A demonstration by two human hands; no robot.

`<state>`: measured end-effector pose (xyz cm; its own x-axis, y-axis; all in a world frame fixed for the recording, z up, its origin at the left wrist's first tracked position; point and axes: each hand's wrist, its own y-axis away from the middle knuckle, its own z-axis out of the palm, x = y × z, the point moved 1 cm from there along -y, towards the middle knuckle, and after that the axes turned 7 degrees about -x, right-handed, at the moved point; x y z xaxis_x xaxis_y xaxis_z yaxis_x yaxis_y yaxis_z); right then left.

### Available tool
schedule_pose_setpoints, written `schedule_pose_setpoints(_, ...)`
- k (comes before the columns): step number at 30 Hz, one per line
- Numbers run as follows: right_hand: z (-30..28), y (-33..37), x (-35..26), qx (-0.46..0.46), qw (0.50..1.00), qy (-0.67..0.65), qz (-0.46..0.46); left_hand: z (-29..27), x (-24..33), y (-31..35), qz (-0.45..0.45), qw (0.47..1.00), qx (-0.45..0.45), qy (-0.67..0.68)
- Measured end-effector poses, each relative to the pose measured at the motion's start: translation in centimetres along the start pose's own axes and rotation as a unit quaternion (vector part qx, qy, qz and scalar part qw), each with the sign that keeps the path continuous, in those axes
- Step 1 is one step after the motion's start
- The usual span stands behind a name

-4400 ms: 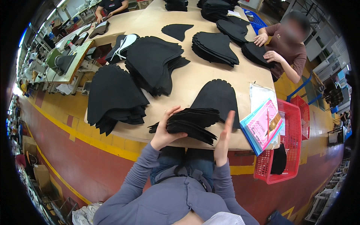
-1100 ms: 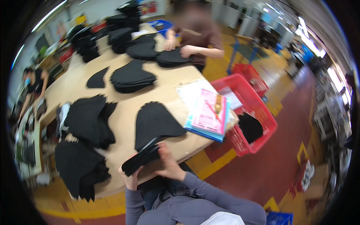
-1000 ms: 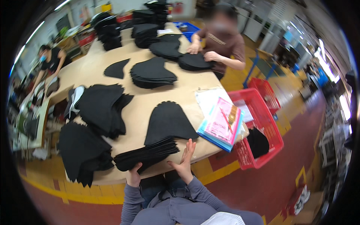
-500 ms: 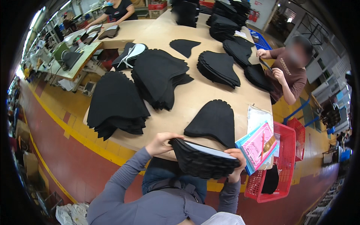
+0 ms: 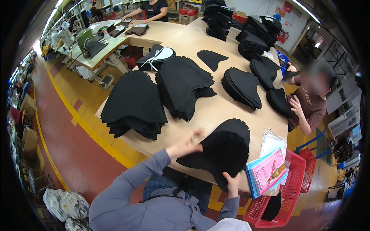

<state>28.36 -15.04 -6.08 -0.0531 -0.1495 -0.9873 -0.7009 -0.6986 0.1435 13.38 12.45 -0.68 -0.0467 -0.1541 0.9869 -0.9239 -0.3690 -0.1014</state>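
Black curved cut pieces [image 5: 219,156] with scalloped top edges lie at the table's near edge, one lot overlapping another. My right hand [image 5: 232,184] grips their lower right edge, thumb on top. My left hand [image 5: 187,145] is just off their left side, slightly blurred, its fingers apart and nothing in them. Beyond it stand two thick stacks of similar black pieces, a left stack [image 5: 133,102] and a middle stack [image 5: 183,84]. A smaller stack [image 5: 242,87] lies farther right.
A pink booklet [image 5: 268,171] lies on blue folders at the table's right edge, above a red basket [image 5: 290,192]. Across the right side, a co-worker [image 5: 310,100] handles a black piece. A white-topped bundle [image 5: 156,57] and taller black stacks [image 5: 216,19] stand farther back.
The bundle of black pieces I held upright in both hands now lies flat over the pieces on the table. My left hand has come off it. The view has shifted too.
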Motion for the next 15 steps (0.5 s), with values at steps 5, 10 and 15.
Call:
schedule_pose_setpoints(5, 1.3, -1.3, 0.0, 0.000, 0.999, 0.005, 0.053, -10.0, -1.5, -7.8, -0.086, 0.862, 0.499, 0.015)
schedule_pose_setpoints(10, 1.4, -1.0, 0.1, 0.012, 1.000, 0.013, 0.015, -13.3, -2.4, -10.5, -0.121, 0.857, 0.495, 0.076)
schedule_pose_setpoints(15, 2.3, -1.5, -0.2, -0.001, 1.000, 0.009, 0.000, -16.8, -4.4, -11.7, -0.049, 0.839, 0.519, 0.155)
